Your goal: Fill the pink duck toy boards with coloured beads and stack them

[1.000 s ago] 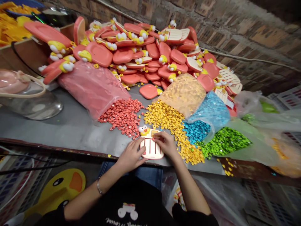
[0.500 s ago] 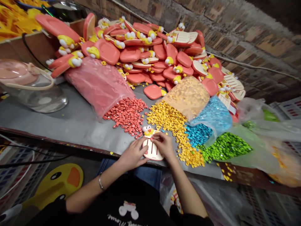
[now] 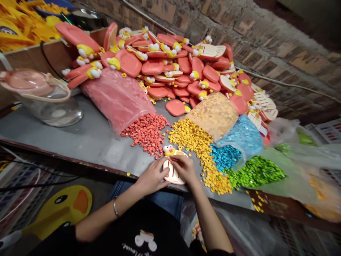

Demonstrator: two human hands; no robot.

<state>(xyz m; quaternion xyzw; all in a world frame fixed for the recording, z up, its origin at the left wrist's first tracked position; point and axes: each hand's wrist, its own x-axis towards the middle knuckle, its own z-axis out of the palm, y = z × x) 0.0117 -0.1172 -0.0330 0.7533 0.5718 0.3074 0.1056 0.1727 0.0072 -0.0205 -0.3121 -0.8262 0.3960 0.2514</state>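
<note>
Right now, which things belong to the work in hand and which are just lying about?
In hand: left hand, right hand, both on the duck-headed slotted panel; yellow beads beside the right hand.
Lying about: red beads, blue beads, green beads, pile of pink duck-headed cases, glass jar with pink lid.

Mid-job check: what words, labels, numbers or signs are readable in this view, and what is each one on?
No text reads clearly.
Black shirt: a line of white script at the bottom edge, upside down to the camera, too blurred to read.
Crate at far right: rows of small coloured marks, too blurred to read.
Duck-head board: red slots only, no lettering shows.
</note>
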